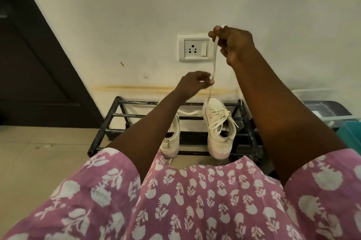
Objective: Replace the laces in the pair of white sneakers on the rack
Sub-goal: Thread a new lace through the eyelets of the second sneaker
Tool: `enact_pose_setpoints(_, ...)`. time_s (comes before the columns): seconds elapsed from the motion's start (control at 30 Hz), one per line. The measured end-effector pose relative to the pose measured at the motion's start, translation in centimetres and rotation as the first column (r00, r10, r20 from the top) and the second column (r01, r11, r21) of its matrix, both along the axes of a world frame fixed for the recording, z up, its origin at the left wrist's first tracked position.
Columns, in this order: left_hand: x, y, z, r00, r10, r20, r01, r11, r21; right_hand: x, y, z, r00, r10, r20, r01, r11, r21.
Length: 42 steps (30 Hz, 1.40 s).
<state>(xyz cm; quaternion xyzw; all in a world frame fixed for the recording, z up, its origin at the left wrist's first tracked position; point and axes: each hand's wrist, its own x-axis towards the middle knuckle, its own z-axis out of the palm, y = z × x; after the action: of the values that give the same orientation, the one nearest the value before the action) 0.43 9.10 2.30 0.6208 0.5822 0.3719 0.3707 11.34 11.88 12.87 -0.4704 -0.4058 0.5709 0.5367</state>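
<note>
Both hands are up above the black metal rack (125, 115), with a flat white lace (214, 58) stretched between them. The right hand (234, 44) is the higher one, in front of the wall socket (194, 47) that sits above the rack. Its thumb and fingertips pinch the lace's top end and the other fingers are curled in. The left hand (192, 84) is lower, closer to the rack, pinching the same lace between thumb and finger with the rest tucked. Below that hand the lace drops to the rack's back bar, then runs sideways toward the rack's middle. I can't tell where it ends, since the forearm covers it.

The rack holds two white sneakers on its top bars, toes toward the wall. The laced sneaker (217, 142) sits toward the rack's right end, its own lace threaded and the loose ends flopping over the opening. The other sneaker (172, 138) is just beside it, mostly hidden behind the left forearm, so no idea if it has laces in.

Past the rack's right end there's a clear plastic tub (310, 93), a dark bin (328, 106) and a teal box (351, 132). I can't make out what's inside any of them. A dark door (29, 63) stands off the rack's left end.
</note>
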Motion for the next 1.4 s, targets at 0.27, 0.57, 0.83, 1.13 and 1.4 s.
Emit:
enact_pose_setpoints(0.27,1.2,0.9,3.5,0.948,0.141,0.284,-0.192,0.968,0.161,-0.5,-0.6,-1.3,1.0,0.018,0.02,-0.017,1.0,-0.022)
enact_pose_setpoints(0.57,0.6,0.1,-1.3,0.985,0.108,-0.136,-0.108,0.994,0.009,0.3,-0.1,-1.4,0.997,-0.018,-0.071,0.015,0.999,-0.043)
enact_pose_setpoints(0.83,0.1,0.5,-5.1,0.924,0.032,-0.382,-0.101,0.982,-0.162,1.0,0.9,-0.3,0.998,-0.033,-0.046,0.033,0.999,0.01)
enact_pose_setpoints(1.13,-0.5,-0.2,-7.1,0.842,-0.044,-0.538,-0.065,0.981,-0.182,1.1,1.3,1.4,0.999,0.003,0.044,-0.01,0.987,0.163)
enact_pose_setpoints(1.4,-2.4,-0.8,-6.8,0.874,0.014,-0.485,-0.082,0.989,-0.12,0.8,1.2,0.3,0.948,-0.145,0.283,0.034,0.931,0.364)
